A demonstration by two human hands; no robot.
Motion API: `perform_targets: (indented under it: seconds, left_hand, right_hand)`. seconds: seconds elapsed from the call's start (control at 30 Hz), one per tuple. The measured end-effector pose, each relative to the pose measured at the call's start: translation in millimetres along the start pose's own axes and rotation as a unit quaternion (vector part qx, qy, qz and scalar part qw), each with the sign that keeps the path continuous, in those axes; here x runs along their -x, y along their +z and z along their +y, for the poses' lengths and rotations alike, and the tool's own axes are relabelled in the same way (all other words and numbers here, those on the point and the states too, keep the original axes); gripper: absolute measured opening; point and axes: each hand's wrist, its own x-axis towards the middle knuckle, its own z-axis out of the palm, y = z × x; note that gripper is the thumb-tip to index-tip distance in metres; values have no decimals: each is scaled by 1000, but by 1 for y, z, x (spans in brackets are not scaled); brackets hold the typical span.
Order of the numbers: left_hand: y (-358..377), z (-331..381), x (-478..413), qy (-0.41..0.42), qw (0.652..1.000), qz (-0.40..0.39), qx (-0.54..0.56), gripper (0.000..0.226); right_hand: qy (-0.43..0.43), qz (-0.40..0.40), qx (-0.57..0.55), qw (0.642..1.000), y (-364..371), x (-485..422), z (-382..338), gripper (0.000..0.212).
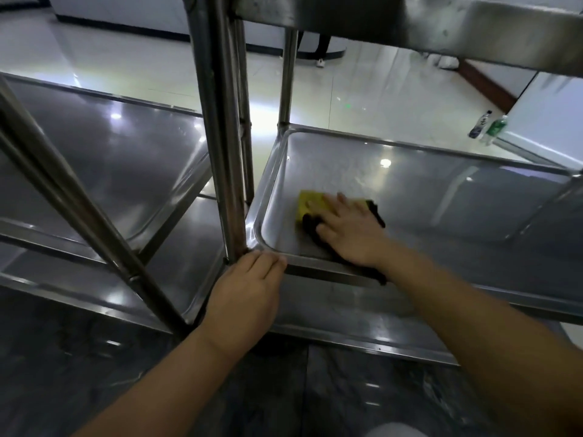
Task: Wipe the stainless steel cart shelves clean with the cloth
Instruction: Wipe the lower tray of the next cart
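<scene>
A thick upright post is standing at the near left corner of the cart shelf, and a second cart is sitting just beside it on the left, its slanted tubes crossing the foreground. An upper shelf is hanging over the working space, closing it in from above. Two bottles are standing on the pale floor well beyond the far rim, near a white cabinet.

The shelf is showing a raised rim all round with rounded corners; most of its steel surface is lying bare to the right and toward the far edge, giving free room there.

The right hand is lying flat with fingers spread, pressing down on the cloth, a yellow and black piece sitting in the near left part of the shelf, its dark end trailing over the near rim. The left hand is curling its fingers over the near corner of the rim, right at the base of the post.
</scene>
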Motion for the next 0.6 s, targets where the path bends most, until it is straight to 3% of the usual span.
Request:
perform_targets:
  seconds: [0.17,0.27,0.43,0.6]
  left_hand:
    - [-2,4,-1,-11,999,-30,0,40]
    - [-3,3,0,-17,999,-39,-7,41]
    - [-4,6,0,-26,999,-29,-11,37]
    - [-13,19,-29,-69,995,-59,-31,12]
  right_hand:
    - [103,12,-15,995,-9,-59,55,54]
    - [114,7,-22,993,-8,-56,60,54]
    - [38,-31,-30,998,-6,7,42,53]
    - [-54,-41,-41,997,0,86,29,61]
